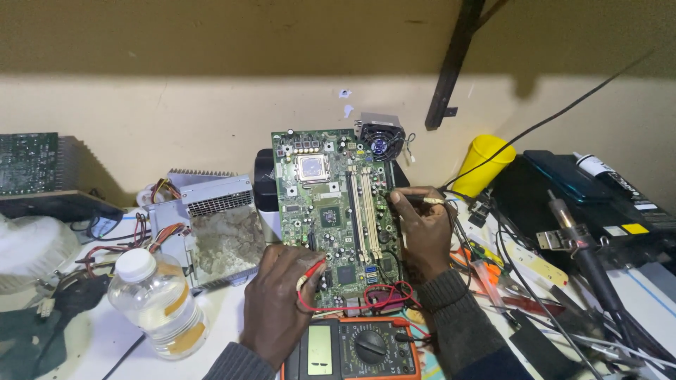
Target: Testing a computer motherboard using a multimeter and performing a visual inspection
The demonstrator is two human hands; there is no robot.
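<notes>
Multimeter (352, 350): lower edge being cropped by the frame. Left-side circuit board (28, 163): running off-frame. Probe tips: too small to resolve.

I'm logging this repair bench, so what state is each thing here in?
Motherboard: bare, lying flat, processor socket without cooler.
Left hand: pinching the red probe, tip on the board.
Right hand: holding the black probe at the board's right edge.
Multimeter: leads plugged in, reading illegible.
Plastic bottle: capped, upright.
Power supply: dusty.
Yellow cup: tilted.
</notes>
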